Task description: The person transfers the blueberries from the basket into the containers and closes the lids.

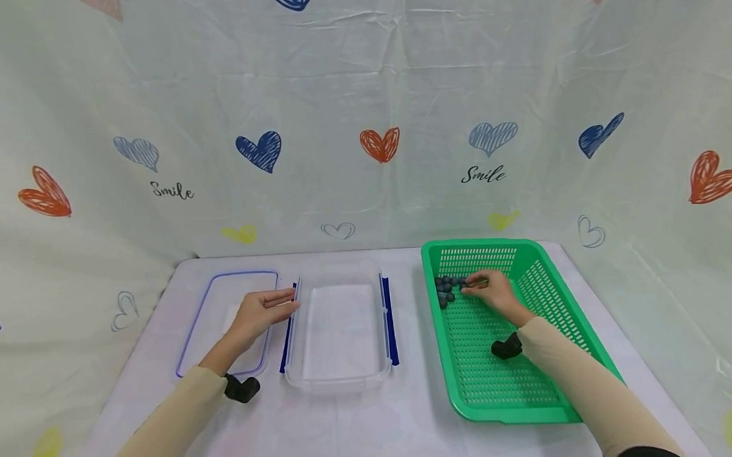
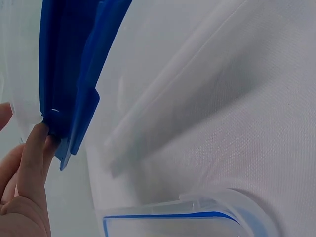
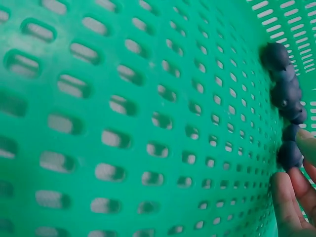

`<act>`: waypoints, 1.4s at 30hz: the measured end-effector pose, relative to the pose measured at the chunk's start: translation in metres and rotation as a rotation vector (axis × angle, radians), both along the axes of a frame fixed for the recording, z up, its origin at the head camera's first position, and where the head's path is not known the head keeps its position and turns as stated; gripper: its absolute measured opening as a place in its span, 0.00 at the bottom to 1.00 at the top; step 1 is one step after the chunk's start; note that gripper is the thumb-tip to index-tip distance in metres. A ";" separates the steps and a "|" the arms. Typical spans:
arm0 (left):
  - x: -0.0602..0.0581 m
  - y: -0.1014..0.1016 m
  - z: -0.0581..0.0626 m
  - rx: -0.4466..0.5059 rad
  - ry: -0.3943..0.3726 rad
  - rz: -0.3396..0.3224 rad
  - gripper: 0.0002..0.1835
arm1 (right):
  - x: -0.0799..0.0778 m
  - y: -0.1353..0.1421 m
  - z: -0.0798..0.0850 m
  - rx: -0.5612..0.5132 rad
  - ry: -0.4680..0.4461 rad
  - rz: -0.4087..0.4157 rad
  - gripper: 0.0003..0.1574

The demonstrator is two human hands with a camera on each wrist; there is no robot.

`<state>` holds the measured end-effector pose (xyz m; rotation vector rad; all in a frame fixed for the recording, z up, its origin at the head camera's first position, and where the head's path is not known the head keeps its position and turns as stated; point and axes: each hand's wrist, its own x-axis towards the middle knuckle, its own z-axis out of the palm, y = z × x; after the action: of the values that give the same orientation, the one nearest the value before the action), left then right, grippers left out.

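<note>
In the head view my left hand holds the left rim of a clear plastic container. The left wrist view has its fingers against the container's blue side latch, the thumb partly cut off across the clear wall. Over at the right, my right hand reaches into a green basket. Its thumb and fingertips pinch at a blueberry, partly covered by the fingers. More blueberries cluster along the basket's far left wall; several also line up beyond the fingertips in the right wrist view.
A clear lid with a blue seal lies left of the container, partly under my left forearm. Behind the white table hangs a sheet printed with hearts. The basket's raised sides surround the right hand.
</note>
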<state>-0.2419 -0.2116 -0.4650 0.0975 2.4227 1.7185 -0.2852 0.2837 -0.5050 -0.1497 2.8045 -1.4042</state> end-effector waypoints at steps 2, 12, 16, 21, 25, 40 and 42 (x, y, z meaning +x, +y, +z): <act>0.002 0.000 0.002 -0.013 0.009 0.003 0.29 | 0.000 -0.001 -0.001 0.003 0.014 -0.007 0.15; 0.004 0.000 0.005 -0.059 0.027 -0.004 0.30 | 0.001 -0.006 -0.003 0.008 0.044 -0.040 0.13; 0.005 0.001 0.006 -0.052 0.020 -0.001 0.30 | 0.002 -0.007 -0.001 0.011 0.057 -0.048 0.13; 0.004 0.002 0.007 -0.043 0.012 0.002 0.30 | 0.001 -0.008 -0.001 0.029 0.077 -0.060 0.12; 0.002 0.001 0.004 -0.042 0.008 0.017 0.30 | 0.000 -0.009 -0.003 0.041 0.094 -0.070 0.10; 0.005 0.002 0.003 -0.031 -0.003 0.028 0.29 | 0.002 -0.007 0.000 0.044 0.092 -0.121 0.09; 0.005 0.002 0.003 -0.024 -0.007 0.029 0.29 | 0.001 -0.006 0.001 0.048 0.088 -0.124 0.09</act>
<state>-0.2373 -0.2094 -0.4624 0.0534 2.4506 1.6983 -0.2840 0.2775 -0.5038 -0.0389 2.9643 -1.3845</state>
